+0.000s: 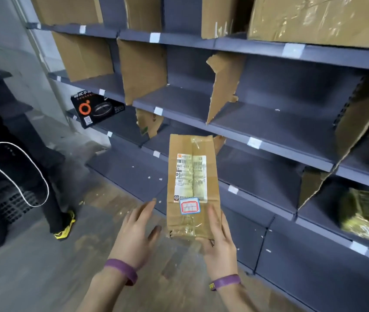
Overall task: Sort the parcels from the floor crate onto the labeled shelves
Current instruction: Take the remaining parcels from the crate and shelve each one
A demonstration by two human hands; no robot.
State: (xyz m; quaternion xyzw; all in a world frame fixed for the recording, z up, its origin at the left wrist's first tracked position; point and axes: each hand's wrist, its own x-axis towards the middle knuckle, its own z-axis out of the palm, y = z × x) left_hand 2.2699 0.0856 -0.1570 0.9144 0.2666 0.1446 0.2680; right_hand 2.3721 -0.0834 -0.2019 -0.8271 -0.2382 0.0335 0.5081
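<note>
A long brown cardboard parcel with a white shipping label and a red-bordered sticker is held upright in front of the grey shelves. My right hand grips its lower right corner, thumb on the front face. To the parcel's left my left hand hovers with fingers spread, not touching it. Both wrists wear purple bands. The floor crate is not in view.
Cardboard dividers split the shelves into bays with white label tags on the edges. A black box sits on a left shelf, a taped greenish parcel at right, large cartons on top. A person's leg with a yellow shoe stands at left.
</note>
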